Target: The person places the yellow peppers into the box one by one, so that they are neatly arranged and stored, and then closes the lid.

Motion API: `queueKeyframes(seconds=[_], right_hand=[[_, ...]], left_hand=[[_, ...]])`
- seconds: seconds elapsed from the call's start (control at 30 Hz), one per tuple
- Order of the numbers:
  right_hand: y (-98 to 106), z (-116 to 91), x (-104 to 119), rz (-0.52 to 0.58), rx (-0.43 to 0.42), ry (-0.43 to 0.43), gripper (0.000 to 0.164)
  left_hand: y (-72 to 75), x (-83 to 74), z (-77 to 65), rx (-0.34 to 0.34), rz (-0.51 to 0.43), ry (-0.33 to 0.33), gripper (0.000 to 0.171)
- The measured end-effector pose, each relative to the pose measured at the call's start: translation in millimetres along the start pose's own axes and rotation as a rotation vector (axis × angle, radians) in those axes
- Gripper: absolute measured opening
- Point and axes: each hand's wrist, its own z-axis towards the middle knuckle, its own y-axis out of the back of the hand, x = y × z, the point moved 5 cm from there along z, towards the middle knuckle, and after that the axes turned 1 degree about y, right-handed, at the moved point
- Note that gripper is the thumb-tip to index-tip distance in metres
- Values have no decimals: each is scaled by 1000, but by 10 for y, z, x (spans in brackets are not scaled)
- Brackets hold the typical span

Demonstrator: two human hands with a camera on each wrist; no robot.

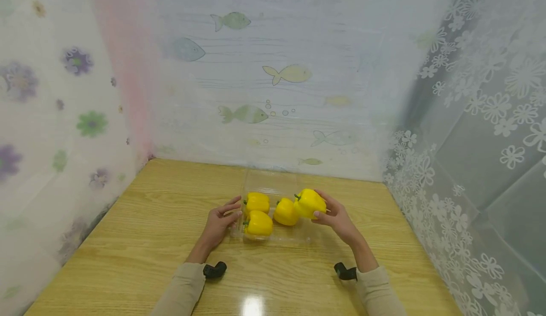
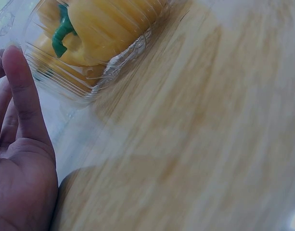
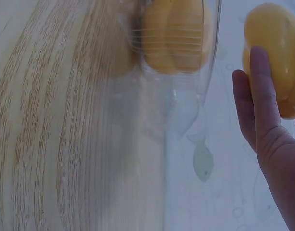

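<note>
Nearest, beige sleeves (image 1: 183,284) are worn on both arms, and a black angled piece (image 1: 214,270) is seen beside each wrist, above a wooden table (image 1: 281,278) on which a bright reflection is cast. Farther in, a clear plastic container (image 1: 283,235) is set on the table between the hands. The left hand (image 1: 218,223) is held at the container's left wall, its fingers loosely extended and nothing gripped; how firmly the wall is pressed cannot be told. By the right hand (image 1: 341,220), a yellow pepper (image 1: 311,203) is held between thumb and fingers, raised over the container's right part. Three more yellow peppers are contained inside: a near left pepper (image 1: 260,224), a middle pepper (image 1: 286,212) placed to its right and slightly farther, and a far left pepper (image 1: 258,202). Beyond them, the container's clear lid (image 1: 273,179) is raised at the far side. Farthest, the table is backed by a pale sheet (image 1: 256,79) printed with fish and flanked by flowered sheets left and right.
</note>
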Motion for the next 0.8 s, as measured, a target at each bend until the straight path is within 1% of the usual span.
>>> queueKeyframes(seconds=[0.23, 0.43, 0.53, 0.7, 0.8], right_hand=[[-64, -10, 37, 1, 21, 7, 67], [-152, -23, 82, -3, 44, 20, 69], [-190, -24, 85, -9, 47, 9, 69], [-270, -13, 74, -38, 80, -10, 68], [-334, -7, 67, -41, 118, -18, 68]], left_hand=[[4, 2, -1, 2, 1, 4, 44], [5, 13, 5, -1, 3, 9, 44], [8, 17, 7, 1, 5, 7, 44], [12, 21, 9, -1, 5, 6, 44], [10, 21, 11, -5, 4, 9, 44]])
